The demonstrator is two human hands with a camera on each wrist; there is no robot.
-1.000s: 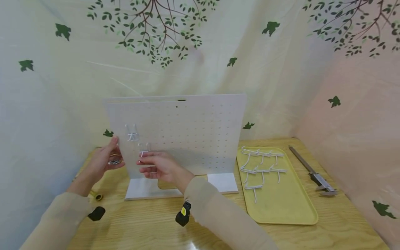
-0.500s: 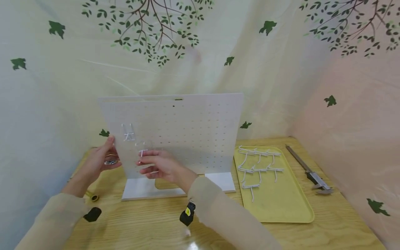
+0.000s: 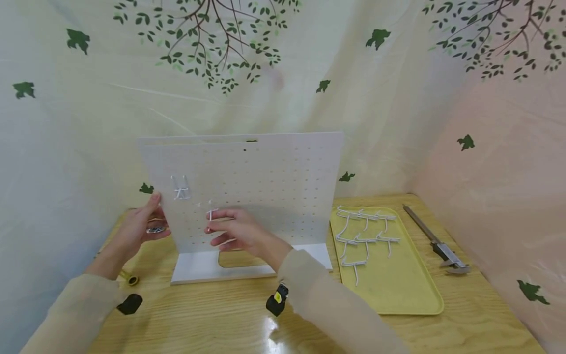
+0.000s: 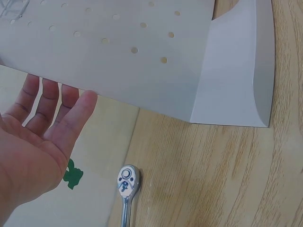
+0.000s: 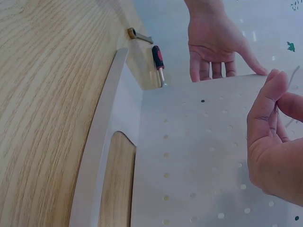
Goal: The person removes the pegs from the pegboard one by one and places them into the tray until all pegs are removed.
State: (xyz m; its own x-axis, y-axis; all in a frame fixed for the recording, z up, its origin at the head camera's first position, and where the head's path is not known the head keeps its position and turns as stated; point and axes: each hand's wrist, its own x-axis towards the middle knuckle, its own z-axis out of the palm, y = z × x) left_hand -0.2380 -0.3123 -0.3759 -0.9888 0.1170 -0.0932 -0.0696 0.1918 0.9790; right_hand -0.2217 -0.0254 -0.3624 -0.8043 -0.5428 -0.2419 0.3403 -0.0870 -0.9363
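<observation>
A white pegboard (image 3: pixel 274 182) stands upright on its white base. At its left edge my left hand (image 3: pixel 143 228) grips the board, as the left wrist view of the hand (image 4: pixel 42 137) also shows. My right hand (image 3: pixel 240 231) pinches a white wire peg hook (image 3: pixel 210 215) close in front of the board's lower left part; whether its ends are in the holes I cannot tell. Fingers hide most of this hook in the right wrist view of the hand (image 5: pixel 274 127). Another wire hook (image 3: pixel 181 188) is mounted higher, near the left edge.
A yellow tray (image 3: pixel 407 282) with several white hooks (image 3: pixel 366 241) lies right of the board. Beyond it is a caliper (image 3: pixel 442 246). On the left lie a ratchet (image 4: pixel 127 184) with a red and black handle (image 5: pixel 158 57) and a brass-coloured wrench (image 5: pixel 138 35).
My right hand has moved slightly to the right along the board with the pinched hook. The left hand stays at the board's edge. The head view has shifted a little.
</observation>
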